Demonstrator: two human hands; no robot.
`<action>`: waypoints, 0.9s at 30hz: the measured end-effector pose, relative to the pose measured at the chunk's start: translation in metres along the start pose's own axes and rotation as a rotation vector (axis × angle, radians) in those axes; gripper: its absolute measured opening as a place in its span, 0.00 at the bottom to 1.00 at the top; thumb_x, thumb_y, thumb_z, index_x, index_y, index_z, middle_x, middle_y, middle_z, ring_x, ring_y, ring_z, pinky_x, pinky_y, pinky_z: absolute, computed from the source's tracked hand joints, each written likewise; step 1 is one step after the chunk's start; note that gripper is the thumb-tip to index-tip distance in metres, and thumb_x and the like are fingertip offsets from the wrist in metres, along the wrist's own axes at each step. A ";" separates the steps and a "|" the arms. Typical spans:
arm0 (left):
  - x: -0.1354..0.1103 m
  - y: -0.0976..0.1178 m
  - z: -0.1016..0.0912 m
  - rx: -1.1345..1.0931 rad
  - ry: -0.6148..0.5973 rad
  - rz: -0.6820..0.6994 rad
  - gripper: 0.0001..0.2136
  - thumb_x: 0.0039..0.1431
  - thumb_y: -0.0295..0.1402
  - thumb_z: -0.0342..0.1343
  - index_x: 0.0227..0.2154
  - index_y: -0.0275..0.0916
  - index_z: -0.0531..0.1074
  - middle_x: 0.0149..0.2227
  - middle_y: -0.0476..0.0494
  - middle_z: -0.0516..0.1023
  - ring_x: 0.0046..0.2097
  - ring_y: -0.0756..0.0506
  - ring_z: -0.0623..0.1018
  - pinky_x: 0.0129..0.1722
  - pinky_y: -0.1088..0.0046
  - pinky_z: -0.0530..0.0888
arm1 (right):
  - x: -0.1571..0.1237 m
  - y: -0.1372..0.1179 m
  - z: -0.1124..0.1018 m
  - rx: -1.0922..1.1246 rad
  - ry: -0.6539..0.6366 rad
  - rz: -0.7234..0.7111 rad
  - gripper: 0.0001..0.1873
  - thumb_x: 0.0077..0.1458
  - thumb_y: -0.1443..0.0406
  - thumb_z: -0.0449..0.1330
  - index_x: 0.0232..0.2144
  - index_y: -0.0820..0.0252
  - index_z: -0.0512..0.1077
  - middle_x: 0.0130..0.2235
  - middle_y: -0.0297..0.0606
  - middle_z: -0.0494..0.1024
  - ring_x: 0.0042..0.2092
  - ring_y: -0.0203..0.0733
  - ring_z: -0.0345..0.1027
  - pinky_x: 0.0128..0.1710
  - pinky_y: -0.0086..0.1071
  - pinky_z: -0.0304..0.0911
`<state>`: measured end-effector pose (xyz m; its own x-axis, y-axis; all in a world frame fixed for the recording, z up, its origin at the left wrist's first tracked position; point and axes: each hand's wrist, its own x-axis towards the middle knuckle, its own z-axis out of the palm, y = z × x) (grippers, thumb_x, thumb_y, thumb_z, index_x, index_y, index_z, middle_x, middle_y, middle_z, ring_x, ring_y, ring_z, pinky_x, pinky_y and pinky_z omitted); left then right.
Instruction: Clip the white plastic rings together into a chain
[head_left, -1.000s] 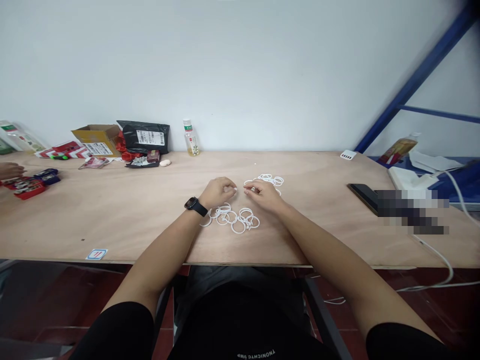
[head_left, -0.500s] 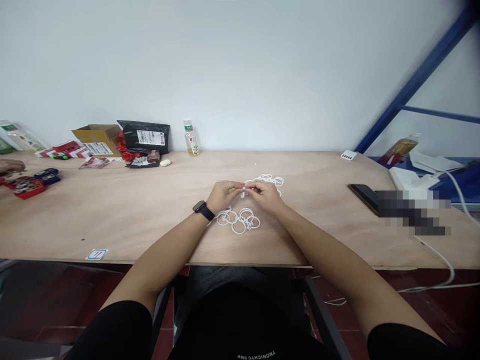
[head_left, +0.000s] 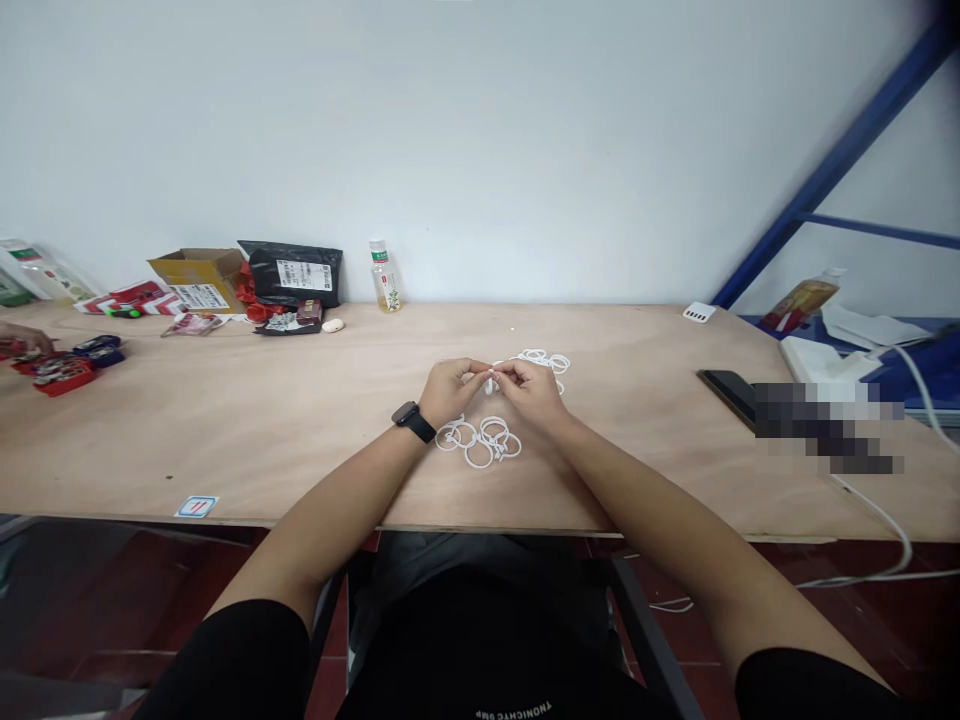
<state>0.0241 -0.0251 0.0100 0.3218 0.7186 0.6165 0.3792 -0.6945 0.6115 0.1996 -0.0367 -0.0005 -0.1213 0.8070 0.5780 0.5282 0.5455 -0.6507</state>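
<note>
**Q:** Hands, quick?

**A:** Left hand and right hand are close together, fingertips of both pinching one white plastic ring. Narrow grip, both sides.

**Q:** Other rings?

**A:** Nearer cluster of interlinked rings lies on the plywood tabletop, just below the hands. Farther cluster of rings sits just past the right hand, partly behind it.

**Q:** On the wrist?

**A:** Black smartwatch, left wrist.

**Q:** Farther out?

**A:** Far left, a co-worker's hand near a red tray. Along the wall: cardboard box, black mailer bag, plastic bottle.
</note>
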 end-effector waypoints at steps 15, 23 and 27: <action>0.009 -0.019 -0.052 0.366 -0.641 -0.265 0.09 0.47 0.31 0.53 0.29 0.37 0.77 0.29 0.48 0.79 0.30 0.49 0.75 0.29 0.75 0.67 | 0.020 0.032 -0.038 -0.458 0.091 0.230 0.09 0.54 0.60 0.57 0.31 0.55 0.76 0.32 0.34 0.81 0.33 0.41 0.72 0.32 0.31 0.60; 0.007 -0.027 -0.053 0.421 -0.767 -0.330 0.08 0.45 0.37 0.56 0.26 0.38 0.74 0.26 0.48 0.78 0.28 0.49 0.73 0.26 0.76 0.64 | 0.014 0.023 -0.023 -0.310 -0.029 0.156 0.09 0.54 0.59 0.58 0.32 0.55 0.77 0.32 0.34 0.81 0.33 0.39 0.72 0.32 0.30 0.61; 0.008 -0.026 -0.045 0.456 -0.637 -0.256 0.07 0.48 0.35 0.54 0.25 0.38 0.74 0.26 0.48 0.77 0.28 0.49 0.72 0.27 0.74 0.64 | 0.008 0.014 -0.015 -0.232 -0.153 0.055 0.09 0.55 0.62 0.58 0.33 0.57 0.77 0.33 0.35 0.81 0.32 0.38 0.71 0.34 0.29 0.61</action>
<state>-0.0226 -0.0036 0.0215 0.5565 0.8308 0.0018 0.7782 -0.5220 0.3491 0.2188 -0.0255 0.0025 -0.2038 0.8681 0.4526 0.7133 0.4483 -0.5388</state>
